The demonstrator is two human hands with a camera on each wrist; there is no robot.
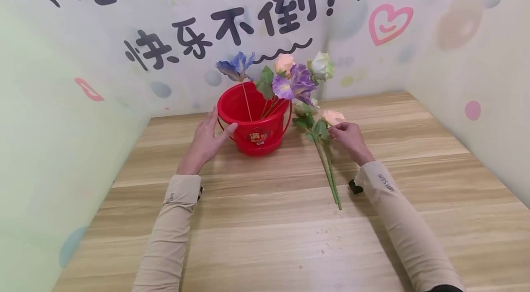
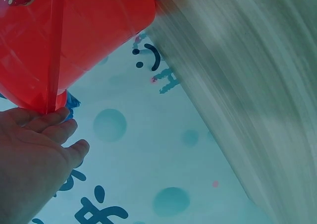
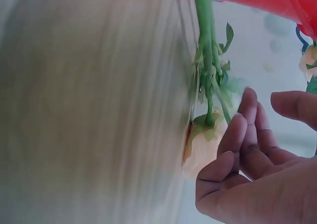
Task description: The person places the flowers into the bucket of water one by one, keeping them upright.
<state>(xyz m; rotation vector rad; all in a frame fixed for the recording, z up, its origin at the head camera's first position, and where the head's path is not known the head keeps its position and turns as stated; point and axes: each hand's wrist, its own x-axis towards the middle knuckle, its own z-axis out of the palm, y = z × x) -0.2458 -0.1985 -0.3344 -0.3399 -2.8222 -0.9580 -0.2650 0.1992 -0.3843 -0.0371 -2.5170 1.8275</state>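
A red bucket (image 1: 254, 138) stands near the back wall in the head view. It holds a blue iris (image 1: 237, 67), a purple iris (image 1: 295, 84), a pink rose (image 1: 284, 64) and a white rose (image 1: 322, 66). My left hand (image 1: 205, 140) touches the bucket's left side at the rim, fingers extended. On the table to the bucket's right lie a pink rose (image 1: 332, 117) and a whitish flower (image 1: 305, 107), green stems (image 1: 329, 172) toward me. Beside that pink rose is my right hand (image 1: 349, 140); in the right wrist view its bent fingers and thumb stand apart, nothing between them.
The wooden table (image 1: 256, 237) meets a printed wall (image 1: 182, 85) behind the bucket, and side walls rise left and right. The bucket's thin red handle (image 2: 54, 50) hangs down its outside. Small droplets (image 1: 323, 251) dot the tabletop nearer to me.
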